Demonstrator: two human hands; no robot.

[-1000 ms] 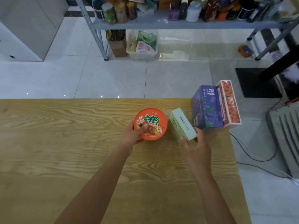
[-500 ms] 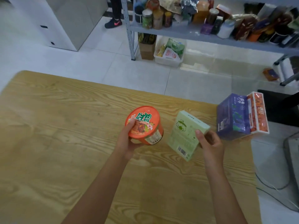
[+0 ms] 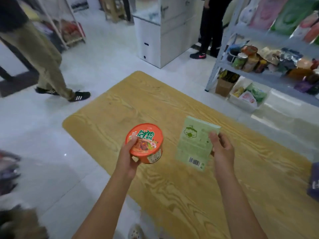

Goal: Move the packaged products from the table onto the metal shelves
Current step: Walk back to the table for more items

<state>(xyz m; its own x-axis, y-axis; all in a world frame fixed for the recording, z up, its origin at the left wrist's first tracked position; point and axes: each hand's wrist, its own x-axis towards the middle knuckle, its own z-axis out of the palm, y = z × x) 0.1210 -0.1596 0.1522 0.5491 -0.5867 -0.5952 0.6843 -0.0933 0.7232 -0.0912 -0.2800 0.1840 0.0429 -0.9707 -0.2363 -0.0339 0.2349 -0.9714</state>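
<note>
head view: two products are held clear of the table (image 3: pixel 155 104), above its wooden top, and neither has yet reached the metal shelves (image 3: pixel 255 77), which stand well apart to the front right.

grip state:
- left hand (image 3: pixel 128 159): clamped on the noodle cup (image 3: pixel 145 143), thumb laid on the lid, fingers curled round the lower wall.
- right hand (image 3: pixel 221 149): pinched on the right edge of the green box (image 3: pixel 195 144), thumb pressed on the printed face, fingers hidden behind it.

procedure, as judged for the carry:
- the cup should be kept near level so that the lid is not strained.
- the box is held by one edge only; a firm pinch is advised, since it could swing or slip.
- a bare spot should be picked before setting down, as the middle shelf is seen to be crowded.

orientation:
- the long axis of the box runs away from the person, barcode end nearest, far end raised; the printed face is turned up toward the camera.
- the cup's axis is nearly upright, leaned slightly toward the person, lid up.

a purple box (image 3: pixel 314 181) is seen at the right edge.
</note>
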